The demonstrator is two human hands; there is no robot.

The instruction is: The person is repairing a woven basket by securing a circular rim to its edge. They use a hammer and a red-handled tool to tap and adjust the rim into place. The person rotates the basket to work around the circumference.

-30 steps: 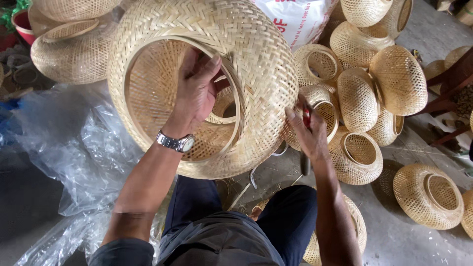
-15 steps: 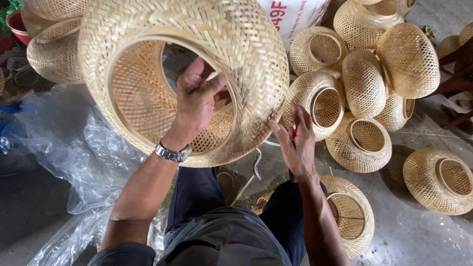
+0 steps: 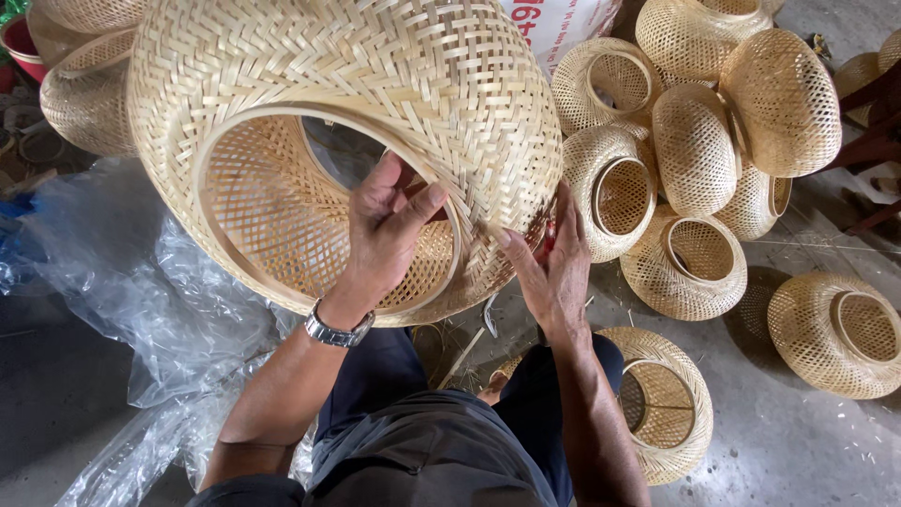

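1. Your left hand (image 3: 389,230) has its fingers clamped over the rim of the big woven bamboo shade (image 3: 347,141), thumb outside and the rest hooked inside. The shade's up off the floor, over your lap.
2. Your right hand (image 3: 549,268) lies flat on the outer weave low down, fingers together. I can't tell if it's pinching something small and red there.
3. Keep that rim grip firm and turn slowly, so the loose strip ends don't snag.
4. Versus half a second ago: the shade sits closer and fills more of the view, and the smaller shades (image 3: 690,150) at the far right show more.
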